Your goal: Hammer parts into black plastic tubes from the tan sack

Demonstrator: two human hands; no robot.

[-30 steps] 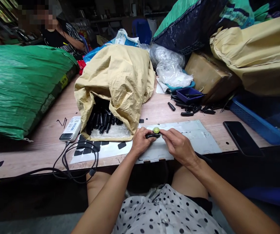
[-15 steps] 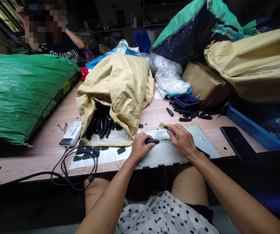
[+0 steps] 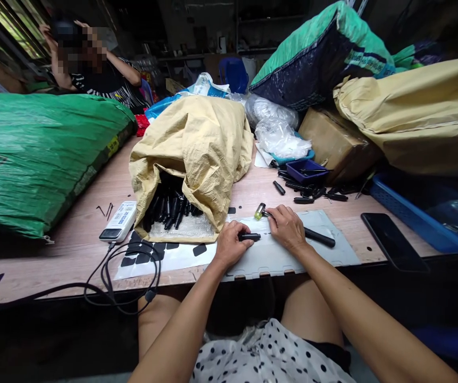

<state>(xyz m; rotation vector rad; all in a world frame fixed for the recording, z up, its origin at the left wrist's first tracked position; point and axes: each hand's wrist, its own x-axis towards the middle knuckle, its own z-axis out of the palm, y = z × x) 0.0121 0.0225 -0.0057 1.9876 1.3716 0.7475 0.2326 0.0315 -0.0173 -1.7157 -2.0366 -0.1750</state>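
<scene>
My left hand [image 3: 231,246] is closed on a small black cylindrical part [image 3: 250,236], pressing it onto a grey metal plate [image 3: 332,255] at the table's front edge. My right hand [image 3: 286,227] rests on a small hammer [image 3: 292,226] lying on the plate. Its yellow-green head [image 3: 259,211] points left and its black handle [image 3: 319,238] sticks out to the right. The fingers curl over the shaft. Just behind my left hand, a tan sack [image 3: 197,149] lies open with several black parts [image 3: 168,205] spilling from its mouth.
A white device [image 3: 119,221] with a looped black cable [image 3: 128,274] lies left. A white sheet with black stickers [image 3: 149,252] lies beside the plate. A phone [image 3: 394,242], a purple tray [image 3: 306,170], loose black parts [image 3: 312,194], a blue crate [image 3: 420,213], a cardboard box and large sacks crowd around. Another person sits far left.
The right hand has swung the small hammer away from the black part and lowered it onto the plate. The left hand keeps holding the part in place.
</scene>
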